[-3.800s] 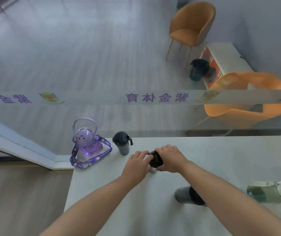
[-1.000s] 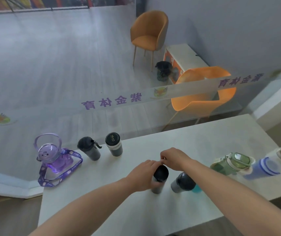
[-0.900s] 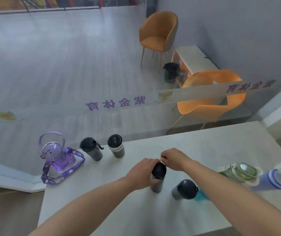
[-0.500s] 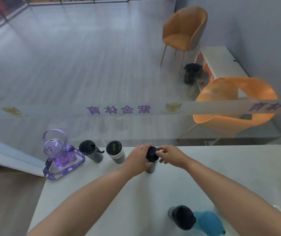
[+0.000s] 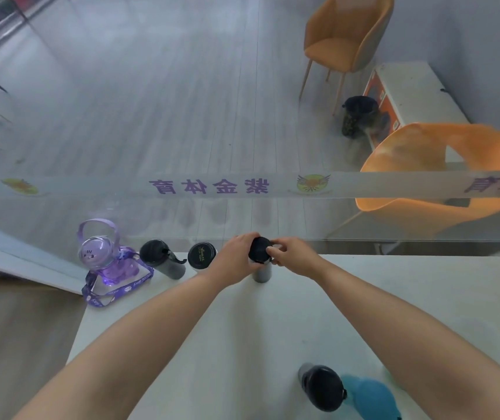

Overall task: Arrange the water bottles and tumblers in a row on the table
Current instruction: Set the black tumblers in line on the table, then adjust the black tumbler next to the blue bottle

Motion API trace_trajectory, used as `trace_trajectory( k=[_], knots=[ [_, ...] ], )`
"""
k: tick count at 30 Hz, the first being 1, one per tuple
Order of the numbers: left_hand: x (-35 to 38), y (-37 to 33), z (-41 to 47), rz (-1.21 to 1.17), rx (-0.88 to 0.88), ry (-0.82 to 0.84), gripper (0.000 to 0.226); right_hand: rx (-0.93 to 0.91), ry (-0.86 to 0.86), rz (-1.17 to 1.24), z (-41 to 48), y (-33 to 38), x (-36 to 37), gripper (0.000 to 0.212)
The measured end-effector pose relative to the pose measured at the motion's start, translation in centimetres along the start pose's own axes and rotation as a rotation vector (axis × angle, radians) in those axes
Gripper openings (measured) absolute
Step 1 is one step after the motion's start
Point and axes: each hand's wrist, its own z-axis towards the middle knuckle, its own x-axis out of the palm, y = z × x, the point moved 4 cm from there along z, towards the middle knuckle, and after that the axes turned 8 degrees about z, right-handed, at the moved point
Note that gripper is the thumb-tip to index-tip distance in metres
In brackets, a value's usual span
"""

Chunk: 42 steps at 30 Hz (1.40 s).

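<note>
Both hands clamp one grey tumbler (image 5: pixel 261 269) at the table's (image 5: pixel 212 344) far edge: my left hand (image 5: pixel 236 257) wraps its body, my right hand (image 5: pixel 291 256) pinches its black lid. Leftward stand a logo-lidded tumbler (image 5: pixel 200 256), a dark bottle (image 5: pixel 163 262) and a purple bottle (image 5: pixel 103 259). I cannot see any contents.
</note>
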Motion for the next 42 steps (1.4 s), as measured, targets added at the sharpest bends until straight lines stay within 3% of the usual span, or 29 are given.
trace_trajectory(
  k=[9,15,17,21,24,28,33,38,42],
  knots=[
    [-0.1,0.3,-0.7,0.04,0.035,0.048,0.052,0.012,-0.015,-0.012,-0.9,0.1,0.7,0.029],
    [0.1,-0.8,-1.6,0.204,0.117,0.094,0.094,0.064,-0.069,-0.056,-2.7,0.0,0.3,0.041],
    [-0.2,-2.3,-2.6,0.249,0.191,0.008,0.085,0.093,-0.124,-0.087,-4.4,0.1,-0.5,0.038],
    [-0.2,-5.9,-5.6,0.291,0.511,-0.189,0.045,0.125,-0.295,-0.153,-9.7,-0.3,-2.0,0.019],
    [1.4,-7.8,-8.4,0.246,0.619,-0.149,0.022,0.168,-0.343,-0.211,-14.2,-1.9,-2.0,0.016],
    [4.5,-10.4,-11.9,0.302,0.705,0.013,0.022,0.21,-0.371,-0.339,-20.1,-4.3,-1.2,0.016],
    [8.1,-13.3,-15.2,0.321,0.684,0.197,0.039,0.29,-0.326,-0.389,-24.9,-7.0,-0.7,0.021],
    [11.6,-14.2,-17.2,0.344,0.608,0.293,0.065,0.297,-0.152,-0.496,-25.4,-10.2,-0.2,0.027],
    [13.5,-14.5,-16.7,0.392,0.578,0.294,0.061,0.276,0.001,-0.533,-22.9,-11.8,-0.2,0.028]
  ],
)
